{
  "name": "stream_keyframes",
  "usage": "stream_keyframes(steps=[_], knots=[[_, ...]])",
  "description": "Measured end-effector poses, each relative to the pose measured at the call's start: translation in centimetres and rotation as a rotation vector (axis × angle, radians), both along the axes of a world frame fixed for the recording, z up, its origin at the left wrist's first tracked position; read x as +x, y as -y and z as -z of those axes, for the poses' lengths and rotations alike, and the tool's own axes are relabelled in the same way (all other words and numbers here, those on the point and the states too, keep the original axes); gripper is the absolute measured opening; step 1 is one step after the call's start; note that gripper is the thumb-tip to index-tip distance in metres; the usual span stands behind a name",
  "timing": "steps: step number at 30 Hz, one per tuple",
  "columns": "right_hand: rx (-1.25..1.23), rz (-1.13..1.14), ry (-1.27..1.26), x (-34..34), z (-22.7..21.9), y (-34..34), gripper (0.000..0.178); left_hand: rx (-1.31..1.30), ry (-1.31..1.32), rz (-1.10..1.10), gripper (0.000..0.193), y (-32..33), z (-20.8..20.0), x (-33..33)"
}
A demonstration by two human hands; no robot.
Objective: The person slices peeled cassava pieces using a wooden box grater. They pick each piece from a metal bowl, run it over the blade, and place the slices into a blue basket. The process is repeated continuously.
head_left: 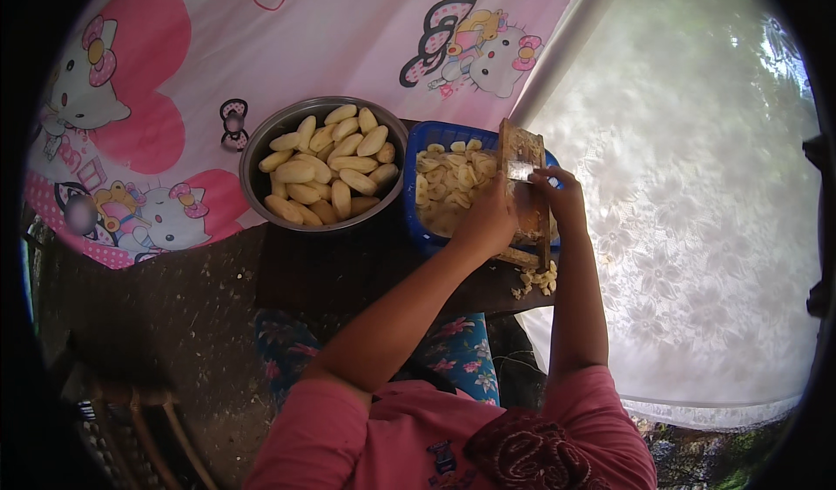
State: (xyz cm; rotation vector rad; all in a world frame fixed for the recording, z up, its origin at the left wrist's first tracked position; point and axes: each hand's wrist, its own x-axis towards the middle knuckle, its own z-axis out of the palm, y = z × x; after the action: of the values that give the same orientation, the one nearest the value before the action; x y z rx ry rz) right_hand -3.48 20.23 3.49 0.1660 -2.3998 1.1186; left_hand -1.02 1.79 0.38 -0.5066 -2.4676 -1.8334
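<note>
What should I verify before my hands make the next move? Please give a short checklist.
1. Wooden board over the blue basket: ok.
2. Left hand and right hand at the board: ok.
3. Peeled bananas inside the metal bowl: ok, many there.
4. Slices inside the basket: ok.
5. Table free of scraps: not ok, some near the board's near end.
6. Fingers clear of any blade: cannot tell, edge hidden.

Daylight enters through the white lace curtain [670, 255] at right — glare at its top — with tabletop [348, 272] dim, fisheye corners black.
</note>
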Motion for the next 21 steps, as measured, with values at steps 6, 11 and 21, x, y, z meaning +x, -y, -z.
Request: stream_keyframes(steps=[6,11,21], knots=[[-0.109,0.152,0.239,-0.6,0.9,-0.9,0.026,0.002,0.043,-0.005,0.057,0.0,-0.2,0.1],[-0.241,0.081,0.223,-4.2,0.3,-0.9,0.025,-0.018,0.083,0.039,0.057,0.5,-1.0,0.4],[0.187,0.237,0.033,0.7,1.5,-0.8,0.021,0.075,-0.015,-0.009,0.057,0.0,-0.1,0.4]])
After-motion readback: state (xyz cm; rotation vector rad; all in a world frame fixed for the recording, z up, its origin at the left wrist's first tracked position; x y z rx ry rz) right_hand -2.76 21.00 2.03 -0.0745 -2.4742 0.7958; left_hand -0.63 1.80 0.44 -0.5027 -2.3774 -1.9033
